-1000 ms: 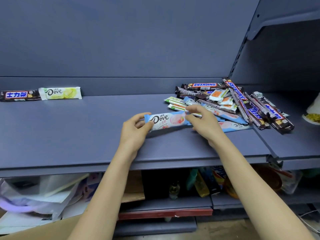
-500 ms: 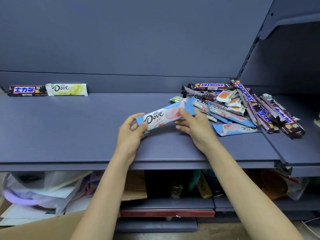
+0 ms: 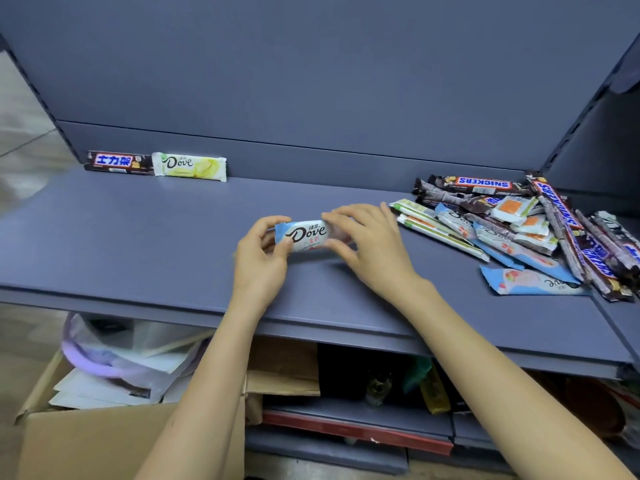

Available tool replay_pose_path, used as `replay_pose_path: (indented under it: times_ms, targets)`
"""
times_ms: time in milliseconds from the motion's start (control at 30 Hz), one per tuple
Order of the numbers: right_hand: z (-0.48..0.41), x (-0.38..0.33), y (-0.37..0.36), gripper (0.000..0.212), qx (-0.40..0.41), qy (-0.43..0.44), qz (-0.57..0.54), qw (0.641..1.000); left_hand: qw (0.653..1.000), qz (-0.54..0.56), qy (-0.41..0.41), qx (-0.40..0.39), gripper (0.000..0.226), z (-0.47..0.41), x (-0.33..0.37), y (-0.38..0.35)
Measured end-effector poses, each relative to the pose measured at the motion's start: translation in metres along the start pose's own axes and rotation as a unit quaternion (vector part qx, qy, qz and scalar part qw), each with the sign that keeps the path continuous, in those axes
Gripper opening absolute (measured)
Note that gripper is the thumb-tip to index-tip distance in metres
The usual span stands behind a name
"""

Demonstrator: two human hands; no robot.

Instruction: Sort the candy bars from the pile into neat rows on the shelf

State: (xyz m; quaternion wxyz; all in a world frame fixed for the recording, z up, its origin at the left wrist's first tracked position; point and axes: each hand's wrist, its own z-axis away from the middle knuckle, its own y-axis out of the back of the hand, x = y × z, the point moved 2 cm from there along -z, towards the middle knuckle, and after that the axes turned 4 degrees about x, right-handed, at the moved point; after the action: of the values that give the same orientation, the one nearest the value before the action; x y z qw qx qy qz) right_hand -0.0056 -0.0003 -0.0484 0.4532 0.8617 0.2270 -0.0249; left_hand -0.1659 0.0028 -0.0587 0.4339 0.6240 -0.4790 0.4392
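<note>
two bare hands are seen over a wide grey-blue metal shelf [image 3: 121, 244]. a small candy bar in a blue and white wrapper [image 3: 306, 235] is held between them, near the middle of the shelf. its left end is pinched by the thumb and fingers of the left hand [image 3: 259, 261]. its right half is gripped by the curled fingers and thumb of the right hand [image 3: 370, 247], so that end is hidden. the word "dove" is printed on it in dark letters, with small red chinese writing below. whether the bar touches the shelf cannot be told.

at the back left, two bars are laid end to end against the back wall. one is a dark brown bar with white chinese writing on blue [image 3: 119, 162]. touching it on the right is a pale yellow and white bar marked "dove" [image 3: 189, 167].

just right of the right hand, a loose pile of candy bars [image 3: 498, 233] is spread out. "snickers" can be read upside down on a dark brown bar at the back of the pile [image 3: 483, 183] and on a long brown bar lying at a slant [image 3: 557, 209]. small white packets with orange squares [image 3: 513, 207] are mixed in. a blue and pink bar marked "dove" [image 3: 530, 282] is lying at the front of the pile.

under the shelf, a brown cardboard box [image 3: 104, 445], white papers [image 3: 90, 389] and a pale purple plastic bag [image 3: 100, 362] can be seen.
</note>
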Motion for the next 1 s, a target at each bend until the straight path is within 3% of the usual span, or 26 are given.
replay_pose_path:
  times_ms: [167, 333, 667, 833, 1000]
  targets:
    - [-0.033, -0.03, -0.016, 0.024, -0.091, -0.042, -0.058, 0.993, 1.0, -0.024, 0.0, 0.02, 0.032, -0.011, -0.011, 0.026]
    - [-0.062, -0.042, -0.043, 0.014, -0.116, -0.076, -0.11, 0.984, 0.994, -0.099, -0.008, 0.038, 0.023, -0.031, -0.017, 0.053]
    - [-0.127, -0.056, -0.111, 0.019, -0.104, -0.135, 0.02, 0.985, 0.921, -0.384, -0.047, -0.044, 0.025, -0.087, -0.052, 0.119]
    - [-0.152, -0.054, -0.125, 0.024, -0.096, -0.158, 0.065, 0.981, 0.89, -0.432, -0.078, -0.124, 0.025, -0.11, -0.062, 0.122]
    - [-0.165, -0.054, -0.137, 0.025, -0.099, -0.165, 0.107, 0.976, 0.894, -0.416, -0.1, -0.131, 0.023, -0.115, -0.07, 0.125]
